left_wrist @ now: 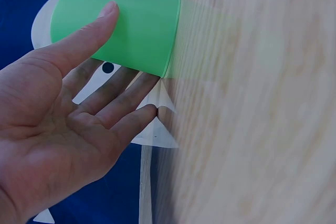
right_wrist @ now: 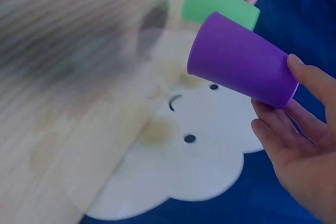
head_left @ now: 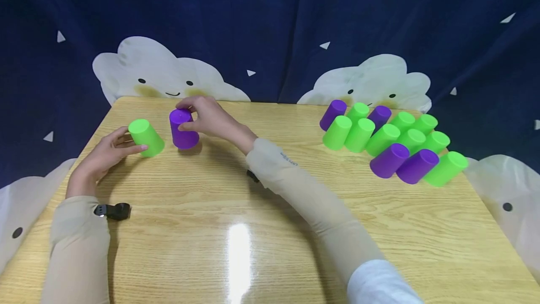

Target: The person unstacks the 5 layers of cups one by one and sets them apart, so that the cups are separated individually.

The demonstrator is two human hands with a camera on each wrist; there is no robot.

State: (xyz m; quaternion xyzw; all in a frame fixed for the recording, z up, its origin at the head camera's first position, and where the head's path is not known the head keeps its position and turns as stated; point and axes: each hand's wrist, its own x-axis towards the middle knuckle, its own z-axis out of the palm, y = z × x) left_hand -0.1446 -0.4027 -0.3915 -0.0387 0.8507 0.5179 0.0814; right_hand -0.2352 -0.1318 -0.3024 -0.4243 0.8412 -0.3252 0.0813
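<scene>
On the left of the head view, my left hand (head_left: 101,154) holds an upside-down green cup (head_left: 146,138) between thumb and fingers. The left wrist view shows the thumb lying along the green cup (left_wrist: 136,30), with fingertips partly hidden behind it. Just to the right, my right hand (head_left: 211,116) pinches an upside-down purple cup (head_left: 184,130) near its base. In the right wrist view, thumb and fingers grip the narrow end of the purple cup (right_wrist: 241,59). A small gap separates the two cups. Whether the purple cup's rim touches the table cannot be told.
Several upside-down green cups (head_left: 382,139) and purple cups (head_left: 389,160) stand grouped at the right of the wooden table (head_left: 190,247). Behind the table hangs a dark blue curtain (head_left: 270,22) with cloud prints. The right forearm crosses the table's middle.
</scene>
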